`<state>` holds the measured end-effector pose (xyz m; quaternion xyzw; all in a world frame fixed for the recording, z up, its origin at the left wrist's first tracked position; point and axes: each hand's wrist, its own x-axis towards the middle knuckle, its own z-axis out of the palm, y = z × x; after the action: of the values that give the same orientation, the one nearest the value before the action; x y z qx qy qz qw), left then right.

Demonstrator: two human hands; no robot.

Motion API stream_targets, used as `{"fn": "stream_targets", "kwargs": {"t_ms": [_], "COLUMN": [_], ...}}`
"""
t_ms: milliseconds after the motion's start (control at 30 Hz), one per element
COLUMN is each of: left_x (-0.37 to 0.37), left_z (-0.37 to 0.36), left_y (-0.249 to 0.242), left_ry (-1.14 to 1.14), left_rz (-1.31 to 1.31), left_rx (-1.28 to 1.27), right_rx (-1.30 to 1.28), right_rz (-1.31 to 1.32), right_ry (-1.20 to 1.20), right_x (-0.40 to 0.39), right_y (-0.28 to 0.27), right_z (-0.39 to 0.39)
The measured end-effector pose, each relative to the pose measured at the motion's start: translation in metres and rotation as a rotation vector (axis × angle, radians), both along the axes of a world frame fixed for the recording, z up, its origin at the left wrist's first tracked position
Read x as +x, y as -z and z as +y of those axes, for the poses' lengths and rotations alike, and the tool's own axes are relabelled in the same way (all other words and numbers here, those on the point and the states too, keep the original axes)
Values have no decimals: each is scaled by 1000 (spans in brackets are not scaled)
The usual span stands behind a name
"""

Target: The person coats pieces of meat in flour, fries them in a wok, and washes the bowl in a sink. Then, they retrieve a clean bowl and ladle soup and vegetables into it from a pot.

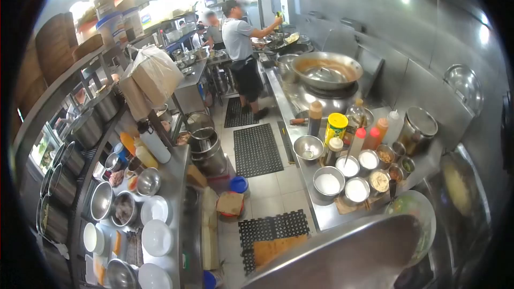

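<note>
Neither of my hands shows in the head view. Closest to me, a large metal pan [348, 257] tilts up from the bottom edge; whatever holds it is hidden. Partly behind its right side is a clear bowl [423, 225] with something green in it. Beyond, on the steel counter, stand small steel containers of white powder [327, 183] and one of pale yellow paste [379, 181]. A yellow tin [335, 127], red-capped squeeze bottles [357, 142] and an empty-looking steel bowl [309, 149] are behind them.
A wide wok [327, 70] sits on the range farther along. A co-worker [238, 40] stands there with one arm raised. Black mats [260, 150] lie along the aisle. The left counter carries white bowls [157, 238]; a blue-lidded bucket [239, 184] stands on the floor.
</note>
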<state>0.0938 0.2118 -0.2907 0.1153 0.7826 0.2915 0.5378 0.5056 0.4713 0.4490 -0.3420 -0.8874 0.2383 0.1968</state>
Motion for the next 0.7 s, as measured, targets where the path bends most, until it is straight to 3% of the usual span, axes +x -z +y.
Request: {"fn": "stream_targets", "kwargs": {"t_ms": [67, 167, 233, 267, 333, 500, 567, 700], "left_x": [-4, -9, -17, -18, -18, -30, -24, -27], "left_z": [0, 0, -2, -4, -7, 0, -5, -3], "left_y": [2, 2, 15, 20, 25, 35, 33, 25], "left_ry": [-18, 76, 325, 328, -47, 191, 242, 251], "left_rz": [-26, 181, 340, 339, 8, 131, 152, 407], "left_rx": [-7, 65, 201, 203, 121, 48, 19, 192], "right_rx": [88, 118, 28, -67, -63, 79, 146, 48], "right_rz": [41, 32, 50, 68, 72, 100, -38, -36], "right_ry": [47, 33, 49, 61, 94, 155, 114, 25], "right_x": [-13, -31, -38, -41, -47, -49, -42, -33], "right_y": [4, 1, -3, -4, -4, 2, -4, -10], "right_z": [-7, -11, -12, -13, -19, -29, -32, -31]}}
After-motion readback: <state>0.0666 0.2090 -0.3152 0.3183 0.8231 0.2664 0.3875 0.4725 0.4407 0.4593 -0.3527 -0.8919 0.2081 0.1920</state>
